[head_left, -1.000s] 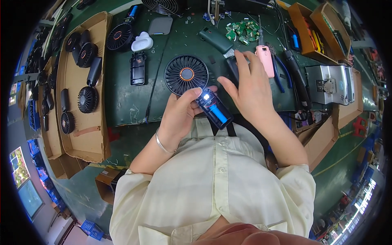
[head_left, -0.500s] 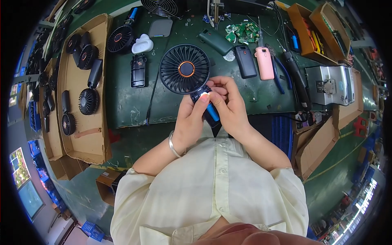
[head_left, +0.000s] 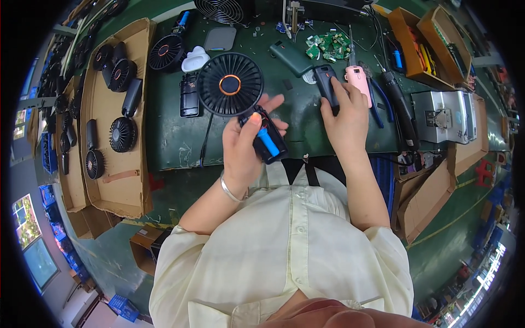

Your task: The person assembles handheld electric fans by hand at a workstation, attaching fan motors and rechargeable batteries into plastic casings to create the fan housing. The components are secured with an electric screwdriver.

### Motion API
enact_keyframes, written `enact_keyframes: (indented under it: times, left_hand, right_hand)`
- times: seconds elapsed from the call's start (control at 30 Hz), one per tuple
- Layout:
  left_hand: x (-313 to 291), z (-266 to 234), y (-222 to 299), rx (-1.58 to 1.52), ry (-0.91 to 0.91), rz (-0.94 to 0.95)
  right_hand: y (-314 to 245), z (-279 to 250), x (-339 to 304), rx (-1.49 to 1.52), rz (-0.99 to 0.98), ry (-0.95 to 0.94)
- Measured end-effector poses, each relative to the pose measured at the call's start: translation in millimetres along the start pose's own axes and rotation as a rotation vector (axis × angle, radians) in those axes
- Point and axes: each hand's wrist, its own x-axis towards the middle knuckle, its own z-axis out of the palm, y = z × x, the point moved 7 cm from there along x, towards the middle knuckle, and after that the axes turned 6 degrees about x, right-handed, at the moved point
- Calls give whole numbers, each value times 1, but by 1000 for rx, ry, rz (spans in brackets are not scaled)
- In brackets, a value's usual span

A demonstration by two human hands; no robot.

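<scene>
Fan (head_left: 231, 85) in left hand (head_left: 240, 152), fingers grasping handle (head_left: 278, 143); right hand (head_left: 347, 117), fingers touching dark casing (head_left: 325, 81) at left hand's 2 o'clock, cannot tell if gripping.

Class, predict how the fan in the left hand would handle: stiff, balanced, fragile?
The fan is probably stiff, jutting past the left hand without visible sag. Wide-ended, it may feel top-heavy. Its opened handle, baring a blue cylinder, could be fragile.

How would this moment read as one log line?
Left hand: holds black fan, blue cylinder exposed; Right hand: at dark case; Nearby: pink case, green circuit boards
</scene>
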Motion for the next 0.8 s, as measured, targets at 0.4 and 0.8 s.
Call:
enact_keyframes:
  times: [0.4,0.8]
  left_hand:
    - [9,-8,1,-69,94,139]
    - [0,-2,-1,-23,94,90]
  right_hand:
    - [-84,-2,-37,756,-81,-132]
    - [-101,-1,-49,612,-164,-109]
